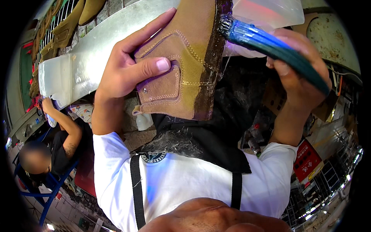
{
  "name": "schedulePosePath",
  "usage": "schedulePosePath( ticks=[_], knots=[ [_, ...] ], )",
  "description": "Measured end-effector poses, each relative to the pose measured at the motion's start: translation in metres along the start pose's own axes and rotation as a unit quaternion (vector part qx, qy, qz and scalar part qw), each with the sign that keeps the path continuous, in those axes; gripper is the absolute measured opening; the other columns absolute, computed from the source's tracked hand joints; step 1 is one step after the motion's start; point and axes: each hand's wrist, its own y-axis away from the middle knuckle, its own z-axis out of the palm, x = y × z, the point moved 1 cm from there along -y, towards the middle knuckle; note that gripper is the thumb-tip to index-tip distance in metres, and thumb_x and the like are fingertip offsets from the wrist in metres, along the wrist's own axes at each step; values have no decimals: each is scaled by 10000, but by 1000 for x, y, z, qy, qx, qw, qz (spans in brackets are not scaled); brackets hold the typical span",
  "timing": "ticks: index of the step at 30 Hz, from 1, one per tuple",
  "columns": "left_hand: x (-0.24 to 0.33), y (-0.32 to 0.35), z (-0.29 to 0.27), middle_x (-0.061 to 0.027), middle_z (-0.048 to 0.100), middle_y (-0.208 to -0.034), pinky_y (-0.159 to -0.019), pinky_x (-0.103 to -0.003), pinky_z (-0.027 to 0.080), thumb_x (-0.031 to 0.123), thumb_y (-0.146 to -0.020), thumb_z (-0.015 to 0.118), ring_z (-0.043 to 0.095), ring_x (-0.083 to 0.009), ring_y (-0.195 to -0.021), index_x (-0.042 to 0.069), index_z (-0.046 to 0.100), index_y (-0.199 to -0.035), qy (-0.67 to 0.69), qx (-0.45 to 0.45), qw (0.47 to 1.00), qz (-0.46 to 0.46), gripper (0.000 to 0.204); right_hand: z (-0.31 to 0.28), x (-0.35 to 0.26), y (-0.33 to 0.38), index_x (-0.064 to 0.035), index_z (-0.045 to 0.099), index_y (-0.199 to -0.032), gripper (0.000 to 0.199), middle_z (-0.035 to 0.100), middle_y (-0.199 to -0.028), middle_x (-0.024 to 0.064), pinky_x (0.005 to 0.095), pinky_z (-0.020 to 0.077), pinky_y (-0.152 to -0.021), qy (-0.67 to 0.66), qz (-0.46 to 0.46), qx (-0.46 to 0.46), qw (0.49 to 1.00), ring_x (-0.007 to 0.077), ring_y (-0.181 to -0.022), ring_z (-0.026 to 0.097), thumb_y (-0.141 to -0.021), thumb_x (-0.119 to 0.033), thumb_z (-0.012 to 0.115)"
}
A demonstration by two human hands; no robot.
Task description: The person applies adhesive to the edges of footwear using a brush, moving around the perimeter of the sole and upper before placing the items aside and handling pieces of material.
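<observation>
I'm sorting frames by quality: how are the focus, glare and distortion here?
Head view: the tan boot and left hand are sharp; the brush in the right hand is slightly soft; glare washes the clear plastic sheet at top; fisheye bends the metal table edge, and corners go black.

Far left: a long grey metal conveyor (112, 34) beside a rack of tan boots (63, 29).
Near left: a blue chair (50, 185).
Right: a red sign (306, 160).
</observation>
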Motion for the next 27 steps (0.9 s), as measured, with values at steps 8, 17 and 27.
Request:
schedulePosePath(
  ticks=[8, 17, 27],
  knots=[
    [5, -1, 1, -242, 585, -1401, -1130, -351, 397, 198, -776, 775, 603, -270, -1273, -83, 382, -1532, -53, 44, 997, -28, 897, 20, -42, 8, 74, 679, -1005, 286, 722, -917, 244, 330, 594, -639, -50, 46, -95, 993, 296, -752, 732, -869, -159, 777],
    [7, -1, 7, -242, 579, -1409, -1137, -352, 387, 186, -787, 774, 594, -271, -1284, -84, 396, -1525, -66, 52, 996, -17, 872, 5, -26, -8, 95, 667, -1070, 291, 721, -964, 267, 365, 602, -732, 17, 8, -82, 996, 319, -848, 738, -856, -80, 759],
    [13, -2, 3, -211, 572, -1425, -1151, -368, 376, 18, -782, 799, 555, -235, -1311, -95, 410, -1500, 79, 61, 994, -50, 824, 22, -34, 23, 71, 678, -1040, 331, 721, -967, 247, 356, 609, -710, -60, 79, -65, 993, 302, -812, 738, -890, -208, 773]
  ],
)
